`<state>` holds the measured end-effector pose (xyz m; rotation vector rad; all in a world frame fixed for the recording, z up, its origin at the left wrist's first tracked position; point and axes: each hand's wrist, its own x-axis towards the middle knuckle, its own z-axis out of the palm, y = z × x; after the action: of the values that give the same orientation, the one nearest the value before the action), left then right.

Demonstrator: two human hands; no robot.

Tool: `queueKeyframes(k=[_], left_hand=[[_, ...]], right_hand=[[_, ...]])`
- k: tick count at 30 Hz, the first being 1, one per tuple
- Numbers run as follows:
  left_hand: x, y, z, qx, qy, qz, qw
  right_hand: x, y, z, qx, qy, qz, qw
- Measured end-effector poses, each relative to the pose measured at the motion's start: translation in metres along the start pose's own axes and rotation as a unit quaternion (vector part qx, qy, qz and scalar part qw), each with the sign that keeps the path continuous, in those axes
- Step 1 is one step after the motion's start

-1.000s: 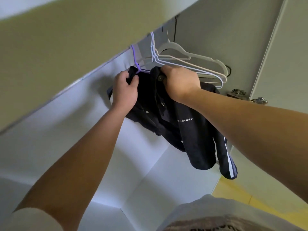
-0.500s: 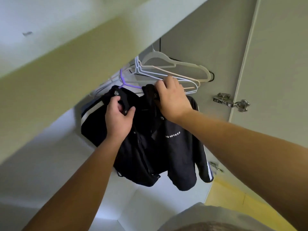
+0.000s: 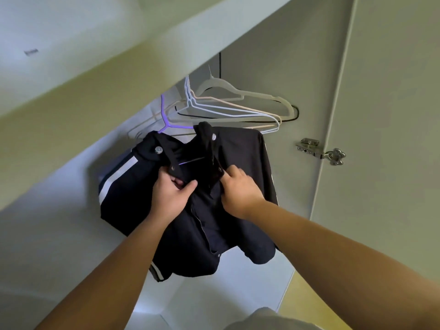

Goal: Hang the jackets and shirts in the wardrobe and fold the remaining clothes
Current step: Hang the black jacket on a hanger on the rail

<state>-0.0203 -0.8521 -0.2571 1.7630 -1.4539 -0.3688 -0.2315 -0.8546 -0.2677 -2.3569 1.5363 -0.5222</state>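
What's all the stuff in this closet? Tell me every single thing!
jacket: one, dark navy with white sleeve stripes, hanging on the purple hanger
purple hanger: one, purple, under the shelf board
empty hangers: at least four, pale grey, beige, whitish and black, behind the jacket
hinge: one, silver, on the door
door: one, pale grey-green, at the right
shelf board: one, pale, overhead
left hand: one, grips one front edge of the jacket
right hand: one, pinches the other front edge
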Motion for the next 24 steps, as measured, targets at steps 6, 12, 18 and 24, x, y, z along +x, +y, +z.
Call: queueKeyframes(k=[6, 12, 18, 24], left_hand=[[-0.026, -0.012, 0.019, 0.039, -0.070, -0.038, 0.996], [-0.056, -0.012, 0.047, 0.043, -0.144, -0.135, 0.979], [-0.083, -0.026, 0.097, 0.028, -0.185, -0.152, 0.971], [-0.068, -0.090, 0.165, 0.006, -0.159, -0.138, 0.978]], right_hand=[[-0.018, 0.017, 0.006, 0.099, -0.184, 0.106, 0.972], [-0.042, 0.036, 0.029, 0.146, -0.231, 0.156, 0.949], [-0.063, 0.061, 0.075, 0.140, -0.238, 0.155, 0.949], [-0.053, 0.089, 0.159, 0.138, -0.246, 0.096, 0.955]])
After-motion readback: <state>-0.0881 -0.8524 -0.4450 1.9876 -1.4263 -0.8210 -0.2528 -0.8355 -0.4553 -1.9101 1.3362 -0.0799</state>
